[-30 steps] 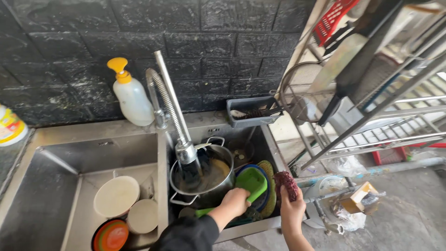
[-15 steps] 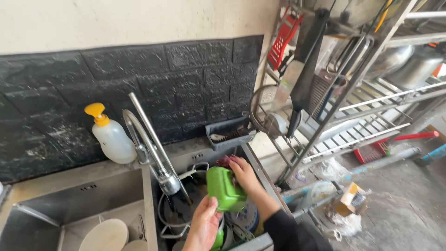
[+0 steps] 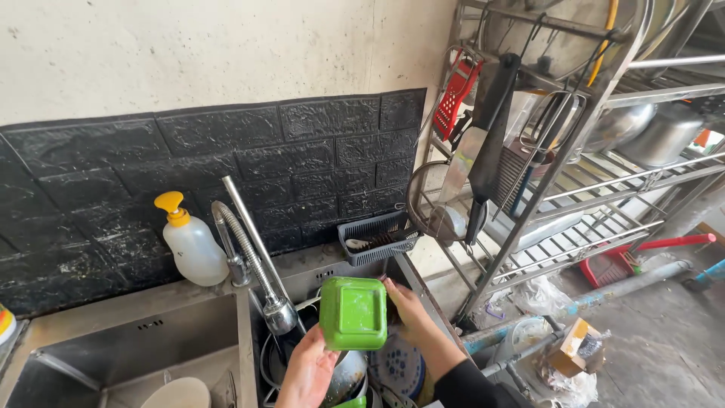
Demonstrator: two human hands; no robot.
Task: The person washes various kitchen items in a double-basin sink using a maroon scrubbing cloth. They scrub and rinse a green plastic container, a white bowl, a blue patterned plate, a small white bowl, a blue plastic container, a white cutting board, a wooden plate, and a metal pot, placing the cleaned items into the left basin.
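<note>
The head camera is looking down on one square green plastic container (image 3: 353,313), glossy and round-cornered, turned bottom-up over the right basin of a brushed stainless-steel double sink (image 3: 128,332); the left hand (image 3: 310,370) is gripping the container's lower left edge with fingers curled under it, and the right hand (image 3: 402,306) is pressing against its right side, fingers bent around the rim, so both hands are closed on it; the container is hanging just beside the head of one flexible chrome tap with a ribbed hose (image 3: 253,261). Below it, a round steel pot (image 3: 349,374) and a patterned round plate (image 3: 398,366) are lying in the right basin; one pale round plate (image 3: 180,394) is sitting in the left basin. One translucent plastic pump bottle with a yellow top (image 3: 190,243) is standing behind the sink against a black embossed brick-pattern panel (image 3: 302,151); one dark slotted plastic caddy (image 3: 377,238) is hanging at the sink's back edge. To the right, a metal wire rack (image 3: 566,196) is holding one red plastic grater (image 3: 456,92) and two steel bowls (image 3: 649,136).
</note>
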